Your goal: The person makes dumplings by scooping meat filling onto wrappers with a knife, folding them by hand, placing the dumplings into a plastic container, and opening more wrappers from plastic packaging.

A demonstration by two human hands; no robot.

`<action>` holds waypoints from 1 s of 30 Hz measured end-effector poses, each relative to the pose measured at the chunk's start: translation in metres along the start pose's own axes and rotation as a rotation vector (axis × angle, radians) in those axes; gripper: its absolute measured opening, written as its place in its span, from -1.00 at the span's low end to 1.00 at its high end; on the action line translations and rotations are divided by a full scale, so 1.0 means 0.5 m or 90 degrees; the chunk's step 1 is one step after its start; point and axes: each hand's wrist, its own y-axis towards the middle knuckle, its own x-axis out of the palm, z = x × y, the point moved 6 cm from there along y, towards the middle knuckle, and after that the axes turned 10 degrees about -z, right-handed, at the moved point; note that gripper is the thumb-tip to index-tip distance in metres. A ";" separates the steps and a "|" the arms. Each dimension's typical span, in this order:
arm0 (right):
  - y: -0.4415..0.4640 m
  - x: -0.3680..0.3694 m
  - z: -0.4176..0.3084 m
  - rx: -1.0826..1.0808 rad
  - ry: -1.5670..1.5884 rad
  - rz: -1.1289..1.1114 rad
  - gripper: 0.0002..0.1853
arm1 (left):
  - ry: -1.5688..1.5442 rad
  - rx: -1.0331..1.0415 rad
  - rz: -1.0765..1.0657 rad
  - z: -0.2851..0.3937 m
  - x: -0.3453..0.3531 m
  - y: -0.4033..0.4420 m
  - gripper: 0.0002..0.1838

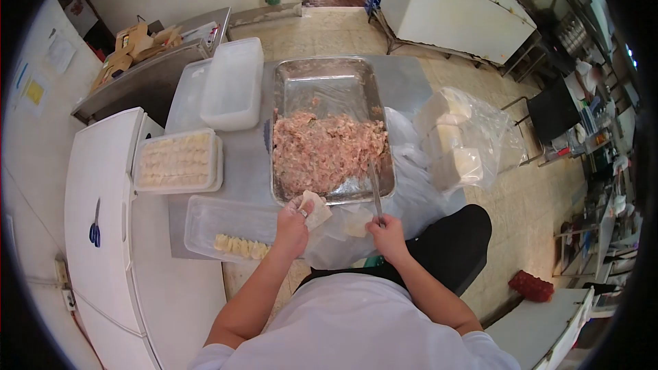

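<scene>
My left hand (293, 226) is closed on a thin, pale dumpling wrapper (316, 210) in front of the metal tray. In my right hand (388, 236) is the handle of a narrow metal spatula or knife (375, 188), its far end reaching into the tray at the edge of the meat. The deep metal tray (322, 64) holds a large mass of ground meat filling (325, 151). More wrappers (356, 221) lie on plastic between my hands. Left of my left hand, a clear container (205, 218) holds a short row of filled dumplings (241, 247).
A lidded container of dumplings (178, 159) sits at the table's left edge, near a white fridge (96, 164). Behind it stand translucent tubs (233, 85). Bagged wrapper stacks (449, 138) lie on the right. A white chest freezer (452, 14) stands beyond the table.
</scene>
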 end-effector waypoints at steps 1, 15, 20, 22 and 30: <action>0.001 0.001 0.000 0.003 -0.023 -0.005 -0.88 | -0.033 -0.027 -0.027 -0.001 0.003 -0.002 -0.84; -0.027 -0.031 -0.073 -0.068 -0.052 0.035 -0.79 | 0.658 0.058 -0.040 0.028 -0.006 -0.036 -0.69; -0.008 -0.021 -0.014 0.012 -0.103 -0.009 -0.75 | 1.044 0.407 -0.189 0.012 0.072 -0.091 -0.59; -0.006 0.004 -0.002 0.021 -0.108 -0.035 -0.72 | 1.030 0.351 -0.387 -0.053 0.080 -0.095 -0.55; -0.003 0.042 -0.003 -0.035 -0.374 0.013 -0.70 | 1.154 0.390 -0.170 -0.101 0.023 -0.044 -0.60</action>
